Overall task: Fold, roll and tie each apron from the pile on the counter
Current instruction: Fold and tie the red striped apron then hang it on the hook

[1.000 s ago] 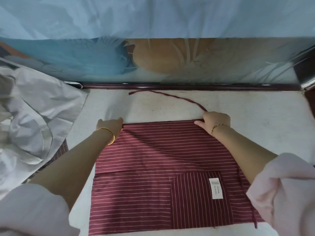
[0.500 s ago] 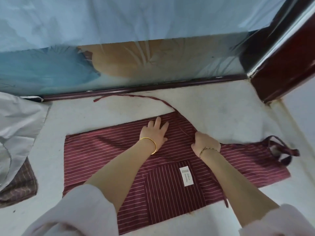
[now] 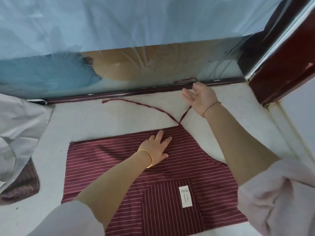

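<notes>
While my left hand (image 3: pixel 156 149) is pressing flat on the far part of the maroon striped apron (image 3: pixel 119 167) lying spread on the counter (image 3: pixel 105 120), fingers (image 3: pixel 160 135) straight, my right hand (image 3: pixel 199 97) is hovering beyond the apron's far right corner, fingers released and spread. One tie (image 3: pixel 185 114) is running from that corner up to my right hand; the other tie (image 3: pixel 136 103) is lying beyond the apron's far edge. Some white cloth (image 3: pixel 18 126) is sitting left of the apron.

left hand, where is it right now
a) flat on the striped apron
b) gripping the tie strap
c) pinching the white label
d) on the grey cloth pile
a: the left hand lies flat, fingers spread, on the upper part of the striped apron.
</notes>
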Motion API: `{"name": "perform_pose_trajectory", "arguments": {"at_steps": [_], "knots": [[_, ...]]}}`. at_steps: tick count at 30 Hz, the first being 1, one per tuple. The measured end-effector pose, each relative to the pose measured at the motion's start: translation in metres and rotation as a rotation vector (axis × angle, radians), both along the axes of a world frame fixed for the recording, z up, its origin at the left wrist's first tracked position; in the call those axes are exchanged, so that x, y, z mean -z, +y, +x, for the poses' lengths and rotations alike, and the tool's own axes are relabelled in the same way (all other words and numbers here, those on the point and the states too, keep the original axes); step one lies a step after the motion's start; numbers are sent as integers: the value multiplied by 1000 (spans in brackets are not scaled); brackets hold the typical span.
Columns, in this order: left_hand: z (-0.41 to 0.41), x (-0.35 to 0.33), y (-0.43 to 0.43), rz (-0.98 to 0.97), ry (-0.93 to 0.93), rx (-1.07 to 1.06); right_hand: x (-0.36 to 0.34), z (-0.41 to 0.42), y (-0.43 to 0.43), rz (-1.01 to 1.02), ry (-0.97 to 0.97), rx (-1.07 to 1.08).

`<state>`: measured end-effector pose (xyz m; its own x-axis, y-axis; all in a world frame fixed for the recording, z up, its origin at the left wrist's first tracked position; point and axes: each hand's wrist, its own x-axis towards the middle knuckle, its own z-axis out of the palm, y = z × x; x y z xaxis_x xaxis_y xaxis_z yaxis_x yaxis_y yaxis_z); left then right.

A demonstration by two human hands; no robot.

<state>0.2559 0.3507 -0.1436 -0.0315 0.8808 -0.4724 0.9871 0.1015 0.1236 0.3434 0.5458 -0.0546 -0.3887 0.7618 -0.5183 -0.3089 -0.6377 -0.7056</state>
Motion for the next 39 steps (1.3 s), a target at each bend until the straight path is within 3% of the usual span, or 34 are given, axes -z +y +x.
{"name": "perform_pose_trajectory", "arguments": {"at_steps": [3, 6, 9, 11, 14, 18, 22, 28, 33, 36, 39], "knots": [[-9, -4, 6, 129, -94, -148, 19, 7, -9, 319, -619, -253], [-23, -3, 10, 213, -67, -275, 52, 15, -35, 621, -1093, -602], [-36, 4, 14, 183, -56, -331, 79, 14, -53, 689, -1401, -827], [-41, 8, 18, 169, -63, -366, 88, 13, -57, 705, -1488, -815], [-47, 10, 26, 147, -91, -412, 92, 14, -58, 700, -1510, -755], [-56, 10, 34, 99, -154, -445, 90, 18, -53, 667, -1396, -716], [-61, 9, 36, 120, -195, -428, 88, 19, -54, 749, -1377, -702], [-57, 8, 39, 288, -61, -396, 98, 8, -51, 933, -1416, -588], [-47, 8, 45, 503, -67, -480, 90, 4, -46, 1074, -1537, -433], [-20, 13, 8, 749, -104, -429, 83, 8, -79, 1212, -1410, -406], [12, 26, -39, 756, -70, -423, 96, 12, -146, 1280, -1333, -461]]}}
